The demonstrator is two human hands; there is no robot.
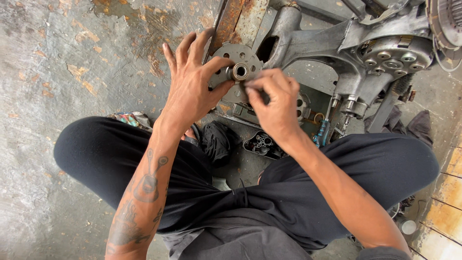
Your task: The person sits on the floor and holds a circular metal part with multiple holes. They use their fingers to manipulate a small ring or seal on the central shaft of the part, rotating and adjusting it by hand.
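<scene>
Fingers (219,62) of the left hand (192,89) wrap round a perforated round metal plate (234,54), thumb and forefinger pinching at its central hub (239,71), the other digits spread behind the disc. Held up in the air above the lap, the plate faces the camera, its axis running straight toward the viewer. From the right, the right hand (274,103) closes in, fingertips pressed together on something small at the hub's rim; what they grip is hidden, so I cannot tell. Both hands touch the plate, the left carrying it.

Beyond, on the concrete floor (72,62), lies a large grey engine casing (365,58) with a studded round assembly (394,53); a rusty steel bar (238,19) runs behind the plate. Below the hands sit a black cover with ports (262,143), a dark rag (216,139) and a blue-handled screwdriver (321,132), near the knees. Nothing stands between the hands.
</scene>
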